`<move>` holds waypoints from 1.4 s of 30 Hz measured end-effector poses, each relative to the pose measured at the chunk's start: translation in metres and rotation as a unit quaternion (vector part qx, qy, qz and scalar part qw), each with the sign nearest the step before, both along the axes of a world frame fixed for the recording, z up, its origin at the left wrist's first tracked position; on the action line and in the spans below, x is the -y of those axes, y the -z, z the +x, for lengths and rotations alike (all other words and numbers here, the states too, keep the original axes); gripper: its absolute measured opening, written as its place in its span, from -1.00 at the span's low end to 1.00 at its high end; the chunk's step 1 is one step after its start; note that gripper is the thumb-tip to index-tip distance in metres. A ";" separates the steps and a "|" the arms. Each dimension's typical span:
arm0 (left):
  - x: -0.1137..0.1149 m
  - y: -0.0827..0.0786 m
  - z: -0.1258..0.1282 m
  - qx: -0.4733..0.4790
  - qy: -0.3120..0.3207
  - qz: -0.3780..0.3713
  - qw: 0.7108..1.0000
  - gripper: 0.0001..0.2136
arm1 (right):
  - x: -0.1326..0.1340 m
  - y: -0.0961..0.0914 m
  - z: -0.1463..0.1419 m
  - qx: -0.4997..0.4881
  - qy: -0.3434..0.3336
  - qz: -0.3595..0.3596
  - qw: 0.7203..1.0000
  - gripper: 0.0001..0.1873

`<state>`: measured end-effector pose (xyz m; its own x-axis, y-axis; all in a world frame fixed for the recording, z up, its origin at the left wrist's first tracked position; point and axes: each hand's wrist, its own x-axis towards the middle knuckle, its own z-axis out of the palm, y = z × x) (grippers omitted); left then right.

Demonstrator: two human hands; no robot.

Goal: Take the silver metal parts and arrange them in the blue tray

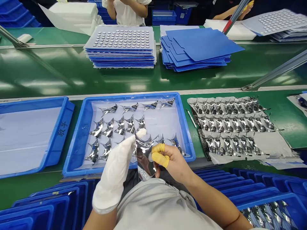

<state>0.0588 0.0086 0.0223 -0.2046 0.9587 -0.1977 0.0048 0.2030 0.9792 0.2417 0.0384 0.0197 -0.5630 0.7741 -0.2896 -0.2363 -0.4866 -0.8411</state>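
Observation:
My left hand (120,163), in a white cloth glove, grips a shiny chrome curved part (144,156) from its left side, close to my chest. My right hand (169,161), bare with yellow finger cots on thumb and forefinger, pinches the same part from the right. Just beyond the hands a blue tray (79,134) lined with white paper holds several similar chrome parts in rows. To the right, many more chrome parts (230,123) lie in rows on white sheets on the green bench.
A second blue tray (59,127) with white paper sits at left. Stacks of blue trays (251,187) stand near my lap. Across the green conveyor lie a pile of dotted sheets (122,44) and a pile of blue sheets (196,48). Another person (127,11) stands opposite.

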 end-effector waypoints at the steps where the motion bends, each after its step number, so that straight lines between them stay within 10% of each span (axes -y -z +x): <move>1: -0.001 -0.003 0.001 0.013 0.030 -0.004 0.999 -0.57 | 0.000 0.000 -0.001 -0.003 0.008 -0.005 1.000 -0.69; 5: -0.008 -0.016 0.007 0.032 0.105 -0.029 0.994 -0.20 | -0.001 -0.001 -0.001 0.000 0.011 0.002 1.000 -0.73; 16: -0.012 -0.006 0.004 0.091 0.014 -0.040 0.995 -0.67 | -0.002 -0.001 -0.005 -0.069 0.006 -0.063 0.996 -0.69; 42: -0.023 -0.005 0.028 0.142 -0.085 -0.032 0.986 -0.82 | 0.000 0.024 -0.018 -0.193 0.016 -0.237 0.952 -0.60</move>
<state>0.0866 0.0315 0.0272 -0.2900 0.8989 -0.3283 -0.3063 0.2378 0.9218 0.2237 0.0387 -0.0041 -0.6774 0.6256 -0.3871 -0.5037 -0.7779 -0.3757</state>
